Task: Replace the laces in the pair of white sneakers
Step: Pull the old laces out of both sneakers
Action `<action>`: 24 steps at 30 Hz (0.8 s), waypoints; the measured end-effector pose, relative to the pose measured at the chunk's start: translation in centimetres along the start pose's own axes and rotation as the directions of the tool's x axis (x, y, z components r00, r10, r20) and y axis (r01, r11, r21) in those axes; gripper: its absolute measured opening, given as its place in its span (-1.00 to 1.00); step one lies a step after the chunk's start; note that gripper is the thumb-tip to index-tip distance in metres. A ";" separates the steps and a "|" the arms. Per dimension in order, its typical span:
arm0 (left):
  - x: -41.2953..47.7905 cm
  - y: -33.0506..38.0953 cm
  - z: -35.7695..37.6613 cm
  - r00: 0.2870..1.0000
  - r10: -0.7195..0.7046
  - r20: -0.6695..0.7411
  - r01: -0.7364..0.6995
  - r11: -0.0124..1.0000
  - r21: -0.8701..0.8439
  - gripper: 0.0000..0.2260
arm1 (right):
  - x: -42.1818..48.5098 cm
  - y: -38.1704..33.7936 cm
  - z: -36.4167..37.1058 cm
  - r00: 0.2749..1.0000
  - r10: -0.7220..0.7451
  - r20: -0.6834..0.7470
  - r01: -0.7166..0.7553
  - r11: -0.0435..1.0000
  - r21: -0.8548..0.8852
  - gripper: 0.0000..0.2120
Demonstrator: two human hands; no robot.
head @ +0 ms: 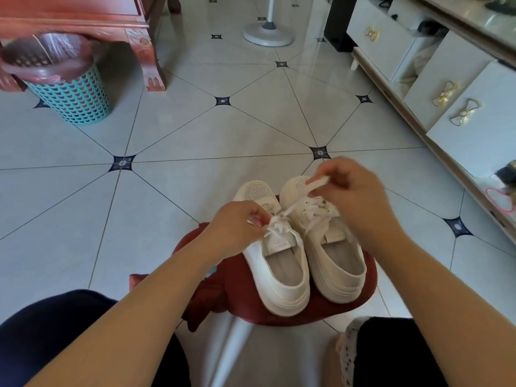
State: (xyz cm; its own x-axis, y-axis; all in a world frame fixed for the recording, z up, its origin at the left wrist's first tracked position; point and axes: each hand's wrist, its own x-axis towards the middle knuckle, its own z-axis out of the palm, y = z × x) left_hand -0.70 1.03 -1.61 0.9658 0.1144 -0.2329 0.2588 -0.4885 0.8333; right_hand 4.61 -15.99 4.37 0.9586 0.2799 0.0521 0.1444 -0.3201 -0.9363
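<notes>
On the red stool (237, 291) between the person's knees: the pair of white sneakers, side by side and touching, toes pointing away. Both the left sneaker (279, 277) and the right sneaker (337, 269) are laced.

Grip, left hand (234, 227): thumb and fingertips pinch a bunch of lace at the top of the left sneaker's tongue.

Grip, right hand (354, 191): raised above the right sneaker's toe, pinching a flat white lace (317, 183) near its end. The strand runs taut and slanting down towards the left hand. Motion blur hides which eyelets it leaves.

Handling, judged:
- Lace is flat woven tape, soft and limp, and very light. It carries no push, only pull, and twists readily.
- Best held close to the tip for threading and close to the eyelet for drawing out. A long free length would flop.
- Woven cloth is likely to drag in the eyelets, so short pulls, row by row.
- Sneakers are light with thick, stiff soles and a soft mesh upper. One would probably slide on the stool under a sideways tug, so steady it at the tongue or side wall.
</notes>
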 end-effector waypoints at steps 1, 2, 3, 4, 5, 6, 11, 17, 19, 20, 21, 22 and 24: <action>0.0 0.1 0.1 1.000 0.003 0.002 -0.003 1.000 0.017 -0.90 | -0.1 -0.6 -0.8 1.000 0.024 -0.013 -0.022 0.988 0.151 -0.77; 0.0 0.1 0.2 1.000 0.005 -0.002 -0.005 0.999 0.041 -0.90 | -0.2 -1.1 -1.7 0.999 0.046 -0.019 -0.038 0.956 0.291 -0.79; 0.1 0.2 0.3 1.000 0.007 -0.008 -0.007 0.998 0.064 -0.88 | -0.3 -1.7 -2.5 0.998 0.059 -0.018 -0.047 0.909 0.414 -0.79; 0.1 0.2 0.4 1.000 0.012 -0.012 -0.011 0.997 0.082 -0.87 | -0.5 -2.1 -3.4 0.998 0.066 -0.009 -0.052 0.857 0.512 -0.78; 0.2 0.2 0.5 1.000 0.019 -0.015 -0.018 0.995 0.096 -0.87 | -0.7 -2.3 -4.1 0.997 0.080 0.004 -0.067 0.813 0.578 -0.76; 0.1 0.2 0.7 0.999 0.028 -0.017 -0.026 0.994 0.109 -0.88 | -0.9 -2.4 -4.6 0.995 0.099 0.031 -0.098 0.793 0.601 -0.75; 0.0 0.7 1.2 0.994 0.090 -0.065 -0.078 0.981 0.179 -0.93 | -1.2 -1.0 -3.6 0.957 0.191 0.220 -0.153 0.972 -0.178 -0.84; -0.5 1.0 1.0 0.996 0.009 -0.089 -0.015 0.997 -0.074 -0.77 | -1.6 1.4 -0.5 0.941 0.148 0.305 0.126 0.684 -0.719 -0.70; -0.8 1.5 0.6 0.996 -0.033 -0.081 0.014 0.974 -0.225 -0.80 | -1.5 1.5 0.7 0.944 0.046 0.326 0.178 0.762 -0.623 -0.76; -0.9 1.7 0.3 0.996 -0.055 -0.068 0.029 0.942 -0.333 -0.80 | -1.4 1.8 1.4 0.927 0.033 0.374 0.209 0.782 -0.588 -0.77; -1.0 2.0 -0.1 0.997 -0.064 -0.052 0.034 0.895 -0.444 -0.79 | -1.5 2.1 2.1 0.900 0.039 0.434 0.250 0.770 -0.587 -0.82; -1.2 2.2 -0.5 0.998 -0.060 -0.033 0.033 0.842 -0.539 -0.79 | -1.5 2.3 2.6 0.881 0.040 0.472 0.291 0.739 -0.607 -0.92; -1.6 2.5 -1.3 1.000 -0.014 -0.014 0.003 0.790 -0.613 -0.79 | -1.3 2.5 2.9 0.885 0.037 0.464 0.306 0.705 -0.640 -0.84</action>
State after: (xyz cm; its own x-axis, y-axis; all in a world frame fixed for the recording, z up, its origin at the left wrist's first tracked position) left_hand -1.61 0.78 1.51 0.9622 0.1334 -0.2376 0.2183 0.1442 0.9652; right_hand 2.99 -14.52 0.98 0.7399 0.6558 -0.1500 0.5519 -0.7192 -0.4221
